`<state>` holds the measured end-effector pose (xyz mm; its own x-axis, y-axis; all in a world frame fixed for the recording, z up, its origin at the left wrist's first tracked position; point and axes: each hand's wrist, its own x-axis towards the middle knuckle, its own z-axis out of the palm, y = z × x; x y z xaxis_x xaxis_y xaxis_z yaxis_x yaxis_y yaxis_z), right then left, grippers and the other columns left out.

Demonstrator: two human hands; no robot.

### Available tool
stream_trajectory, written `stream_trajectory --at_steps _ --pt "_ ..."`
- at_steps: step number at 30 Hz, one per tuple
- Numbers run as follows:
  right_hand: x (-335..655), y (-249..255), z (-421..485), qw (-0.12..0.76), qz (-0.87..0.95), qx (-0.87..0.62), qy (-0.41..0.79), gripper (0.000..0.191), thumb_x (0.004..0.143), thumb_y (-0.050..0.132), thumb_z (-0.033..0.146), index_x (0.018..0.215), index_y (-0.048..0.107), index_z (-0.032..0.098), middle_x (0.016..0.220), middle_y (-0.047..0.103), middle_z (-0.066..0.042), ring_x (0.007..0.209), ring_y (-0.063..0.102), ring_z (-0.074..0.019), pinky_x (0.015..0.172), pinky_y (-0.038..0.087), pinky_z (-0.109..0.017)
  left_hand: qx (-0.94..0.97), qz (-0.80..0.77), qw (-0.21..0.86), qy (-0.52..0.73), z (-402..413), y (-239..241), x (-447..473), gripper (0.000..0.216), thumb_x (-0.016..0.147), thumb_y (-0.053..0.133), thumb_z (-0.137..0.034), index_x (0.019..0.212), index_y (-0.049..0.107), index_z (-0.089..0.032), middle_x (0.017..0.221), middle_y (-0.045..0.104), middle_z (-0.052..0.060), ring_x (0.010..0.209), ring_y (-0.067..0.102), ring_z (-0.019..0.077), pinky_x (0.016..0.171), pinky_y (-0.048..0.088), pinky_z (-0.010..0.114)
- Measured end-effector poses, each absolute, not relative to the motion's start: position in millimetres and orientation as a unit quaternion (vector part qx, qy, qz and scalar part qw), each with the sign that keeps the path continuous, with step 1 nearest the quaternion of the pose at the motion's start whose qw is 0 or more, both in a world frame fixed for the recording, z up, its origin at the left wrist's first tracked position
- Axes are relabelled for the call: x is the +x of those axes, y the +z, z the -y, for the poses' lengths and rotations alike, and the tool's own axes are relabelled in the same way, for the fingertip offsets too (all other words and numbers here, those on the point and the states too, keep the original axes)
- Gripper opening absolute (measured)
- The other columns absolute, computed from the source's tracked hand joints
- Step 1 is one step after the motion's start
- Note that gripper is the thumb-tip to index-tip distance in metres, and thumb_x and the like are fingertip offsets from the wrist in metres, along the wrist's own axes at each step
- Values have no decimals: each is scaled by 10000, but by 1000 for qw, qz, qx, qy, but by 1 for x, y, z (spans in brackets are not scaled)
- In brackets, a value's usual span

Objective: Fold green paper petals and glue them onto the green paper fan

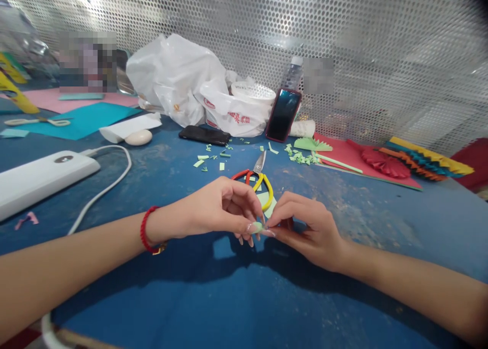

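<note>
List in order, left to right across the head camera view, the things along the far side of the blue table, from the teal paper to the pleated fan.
teal paper, egg, black phone, red-cased phone, pleated paper fan

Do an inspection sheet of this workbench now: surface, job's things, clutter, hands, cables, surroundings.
Surface: blue table top, scuffed and worn.
Job's things: pale green paper piece pinched at the fingertips; red-and-yellow-handled scissors lying just beyond; green paper snippets scattered.
Clutter: white plastic bag, black phone, phone in red case, egg.
Hands: left hand, with red cord bracelet, and right hand both on the paper.
Cables: white cable from white power bank.
Surroundings: perforated metal sheet behind the table.
</note>
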<state>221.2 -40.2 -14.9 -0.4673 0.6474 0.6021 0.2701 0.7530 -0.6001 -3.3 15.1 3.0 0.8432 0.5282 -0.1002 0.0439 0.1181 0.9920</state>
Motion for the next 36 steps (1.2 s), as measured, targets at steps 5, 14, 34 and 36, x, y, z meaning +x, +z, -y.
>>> stream_trajectory --at_steps 5,14,34,36 --pt "221 -15 40 436 820 -293 228 16 915 687 200 911 702 205 794 656 -31 640 592 -109 542 489 -218 648 -228 696 208 -15 1 -3 190 773 799 -147 898 658 -120 753 738 28 659 734 138 607 585 192" --pt "221 -18 37 444 810 -299 241 110 944 634 147 979 694 232 853 677 -26 758 625 -137 635 512 -258 688 -273 620 261 -12 9 -1 182 745 818 -170 854 679 -124 757 749 19 669 702 105 646 569 178" --pt "221 -21 39 494 766 -347 222 68 910 680 147 929 682 212 864 724 -18 783 687 -127 622 538 -219 734 -277 555 277 -10 9 -2 176 756 796 -158 886 682 -125 766 767 18 684 723 113 670 598 183" --pt "220 -20 40 492 769 -350 211 79 899 692 135 923 680 210 856 726 -6 767 682 -111 613 528 -197 736 -278 551 278 -10 8 -2 178 760 790 -155 897 680 -127 771 766 17 686 723 114 670 599 185"
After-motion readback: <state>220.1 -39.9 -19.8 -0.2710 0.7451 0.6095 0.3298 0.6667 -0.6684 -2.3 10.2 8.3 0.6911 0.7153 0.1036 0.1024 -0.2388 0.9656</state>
